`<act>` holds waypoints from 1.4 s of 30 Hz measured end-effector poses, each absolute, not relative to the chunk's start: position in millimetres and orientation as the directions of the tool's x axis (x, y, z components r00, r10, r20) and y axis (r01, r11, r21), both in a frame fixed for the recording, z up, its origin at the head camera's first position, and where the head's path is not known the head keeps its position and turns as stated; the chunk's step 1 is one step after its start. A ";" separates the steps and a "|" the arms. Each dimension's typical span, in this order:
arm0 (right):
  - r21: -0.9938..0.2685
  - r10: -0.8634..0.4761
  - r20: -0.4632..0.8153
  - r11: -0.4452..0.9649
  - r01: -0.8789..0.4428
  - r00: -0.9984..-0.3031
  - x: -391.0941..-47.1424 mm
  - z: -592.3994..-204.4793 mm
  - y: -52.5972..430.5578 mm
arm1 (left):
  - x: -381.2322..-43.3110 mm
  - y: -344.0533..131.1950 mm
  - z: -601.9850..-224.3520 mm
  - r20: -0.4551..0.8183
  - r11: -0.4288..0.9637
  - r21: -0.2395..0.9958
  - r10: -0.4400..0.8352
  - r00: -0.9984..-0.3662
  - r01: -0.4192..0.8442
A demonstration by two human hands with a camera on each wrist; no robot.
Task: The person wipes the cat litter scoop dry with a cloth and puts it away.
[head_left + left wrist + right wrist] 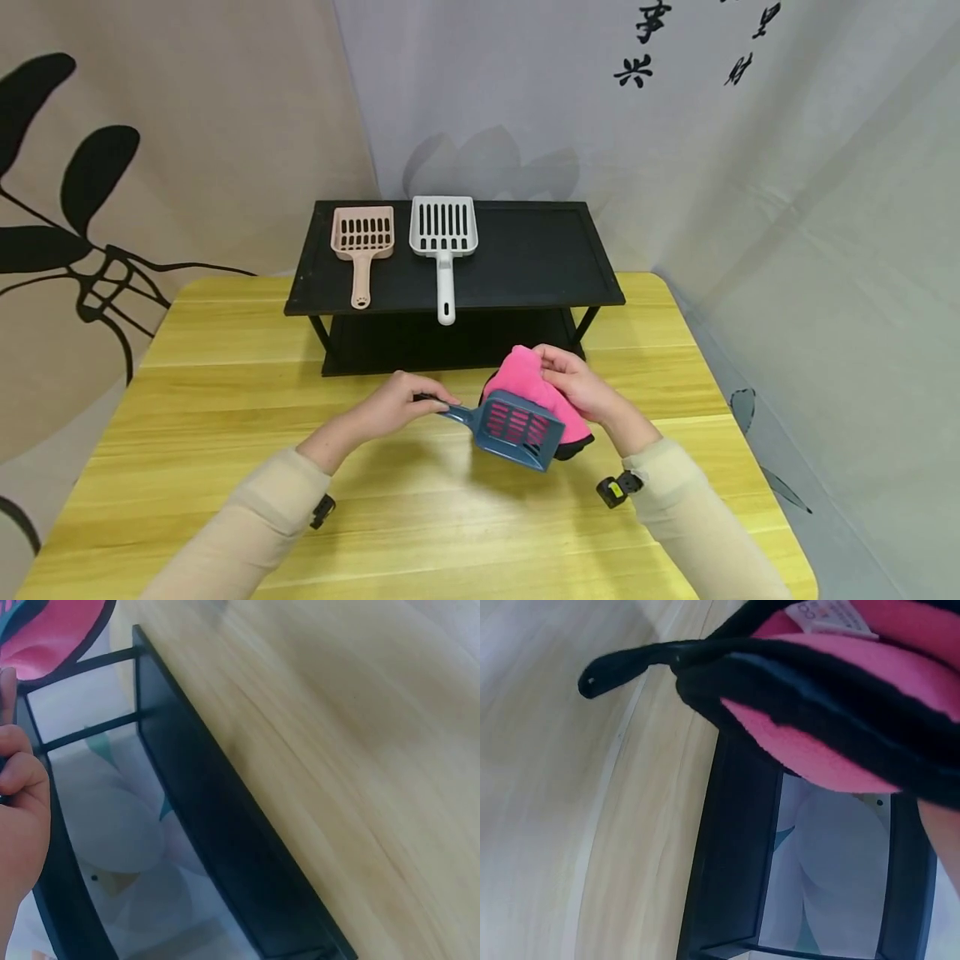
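My left hand (pixel 393 406) grips the handle of a dark blue slotted litter scoop (pixel 504 448), its head angled down to the right. Behind the scoop is a pink fleece piece with black edging (pixel 522 373), held above the table by my right hand (pixel 581 385) at its upper right side. Pink shows through the scoop's slots. The right wrist view catches the fleece piece's black-trimmed opening, a black strap (pixel 615 671) and a white label (pixel 832 616). In the left wrist view, only part of the left hand (pixel 22 802) shows at the edge.
A black two-level stand (pixel 536 250) is at the back of the wooden table (pixel 247 392). On its top lie a beige litter scoop (pixel 362 275) and a white litter scoop (pixel 446 283), handles towards me. A printed cloth (pixel 487 92) hangs behind.
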State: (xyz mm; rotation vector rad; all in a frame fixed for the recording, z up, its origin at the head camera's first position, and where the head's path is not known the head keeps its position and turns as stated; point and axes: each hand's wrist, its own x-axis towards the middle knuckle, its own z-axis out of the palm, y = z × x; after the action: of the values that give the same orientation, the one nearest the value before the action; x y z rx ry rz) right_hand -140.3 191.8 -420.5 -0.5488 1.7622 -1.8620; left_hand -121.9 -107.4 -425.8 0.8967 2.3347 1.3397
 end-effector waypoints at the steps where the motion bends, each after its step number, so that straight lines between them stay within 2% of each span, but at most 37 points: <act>1: -0.995 -0.614 -0.050 -0.036 0.091 -0.788 -139.9 -420.6 193.5 | -122.3 -106.9 -426.2 0.044 0.367 0.856 0.649 -0.760 0.364; 10: -0.992 -0.620 -0.031 -0.074 0.098 -0.784 -135.5 -423.6 207.3 | -123.1 -107.8 -433.9 0.006 0.386 0.866 0.630 -0.777 0.319; 19: -0.993 -0.586 -0.035 -0.073 0.096 -0.809 -132.9 -425.8 222.1 | -120.4 -116.9 -439.7 -0.035 0.411 0.879 0.563 -0.826 0.243; 27: -0.971 -0.503 0.118 -0.237 0.006 -0.856 -127.6 -421.3 242.9 | -120.7 -124.9 -441.7 -0.092 0.446 0.883 0.474 -0.876 0.149; 31: -0.970 -0.447 0.132 -0.241 -0.023 -0.884 -123.8 -416.0 251.8 | -121.6 -124.6 -439.9 -0.100 0.444 0.886 0.460 -0.882 0.132; 36: -0.979 -0.340 0.096 -0.201 -0.027 -0.936 -117.4 -411.4 263.7 | -124.8 -116.1 -431.9 -0.090 0.405 0.908 0.438 -0.894 0.107; 42: -0.976 -0.275 0.107 -0.215 -0.047 -0.955 -114.7 -410.6 275.4 | -127.4 -98.9 -419.0 -0.136 0.285 0.958 0.440 -0.887 -0.006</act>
State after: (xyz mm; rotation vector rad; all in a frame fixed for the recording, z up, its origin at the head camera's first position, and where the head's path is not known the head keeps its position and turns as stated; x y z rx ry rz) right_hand -114.7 275.4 -410.6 -0.3893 1.8675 -2.3065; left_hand -127.4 -98.9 -419.0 0.3918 2.1853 1.6321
